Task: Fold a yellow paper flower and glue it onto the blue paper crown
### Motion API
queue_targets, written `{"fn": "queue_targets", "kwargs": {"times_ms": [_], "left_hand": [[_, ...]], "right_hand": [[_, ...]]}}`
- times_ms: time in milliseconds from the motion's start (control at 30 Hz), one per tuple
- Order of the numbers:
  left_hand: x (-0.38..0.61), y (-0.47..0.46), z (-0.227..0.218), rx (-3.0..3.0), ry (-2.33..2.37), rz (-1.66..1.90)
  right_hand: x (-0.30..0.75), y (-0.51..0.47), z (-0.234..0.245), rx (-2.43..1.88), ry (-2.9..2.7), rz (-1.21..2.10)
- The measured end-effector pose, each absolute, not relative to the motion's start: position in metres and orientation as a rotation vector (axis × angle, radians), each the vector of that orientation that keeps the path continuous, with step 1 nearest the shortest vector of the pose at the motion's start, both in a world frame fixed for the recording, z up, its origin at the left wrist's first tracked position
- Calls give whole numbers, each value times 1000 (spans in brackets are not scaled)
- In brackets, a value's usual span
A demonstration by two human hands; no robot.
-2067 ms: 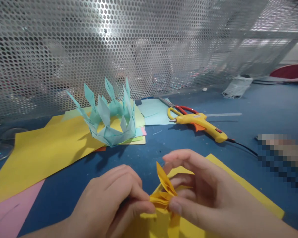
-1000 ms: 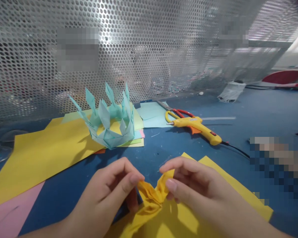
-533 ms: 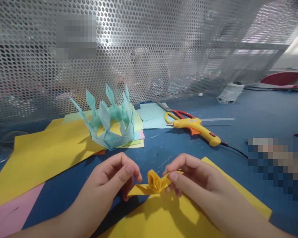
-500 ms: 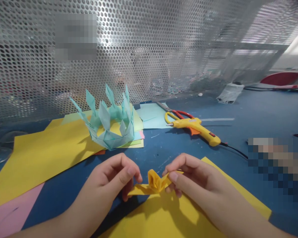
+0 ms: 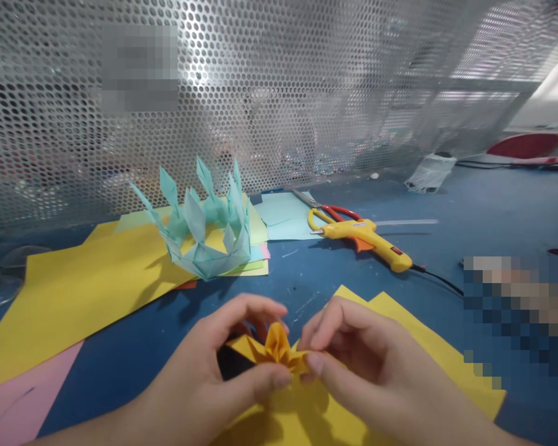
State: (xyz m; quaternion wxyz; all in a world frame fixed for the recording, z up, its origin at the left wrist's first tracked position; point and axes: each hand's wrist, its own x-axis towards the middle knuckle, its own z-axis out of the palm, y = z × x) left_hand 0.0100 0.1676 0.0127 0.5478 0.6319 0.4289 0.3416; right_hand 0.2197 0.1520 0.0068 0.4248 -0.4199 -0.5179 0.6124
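Observation:
A folded yellow origami paper piece [image 5: 278, 347], with a pleated point standing up in its middle, is between my two hands just above a yellow paper sheet [image 5: 302, 412]. My right hand [image 5: 353, 353] pinches its right end between thumb and bent fingers. From the left, my left hand [image 5: 232, 353] curls around it, thumb along the front lower edge and fingers behind; those fingertips are partly hidden. Beyond the hands stands a light teal origami crown [image 5: 209, 257] with several tall points, resting on stacked coloured paper.
A yellow hot glue gun [image 5: 367, 235] lies at right of centre, its cord running right, against red-and-yellow-handled scissors [image 5: 337, 214]. Yellow paper [image 5: 88, 279] and pink paper [image 5: 37, 390] cover the left. A perforated metal panel [image 5: 270, 93] stands behind the blue table [image 5: 483, 217].
My left hand has moved right and closed around the yellow origami piece, its thumb now in front. The piece has shifted slightly left and its middle point has opened out.

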Motion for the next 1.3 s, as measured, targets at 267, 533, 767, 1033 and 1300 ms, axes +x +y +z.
{"fn": "queue_targets", "kwargs": {"times_ms": [267, 533, 767, 1033, 1300], "left_hand": [[12, 168, 16, 1559, 999, 834], [12, 165, 13, 1625, 992, 902], [15, 155, 11, 1651, 947, 984], [18, 161, 27, 1731, 1057, 762], [20, 164, 27, 1635, 1038, 672]], "right_hand": [[227, 150, 6, -1001, -2019, 810], [230, 150, 5, -973, -2366, 241], [229, 142, -3, -901, -2306, 331], [227, 146, 0, -918, -2253, 481], [223, 145, -4, -894, -2205, 295]]}}
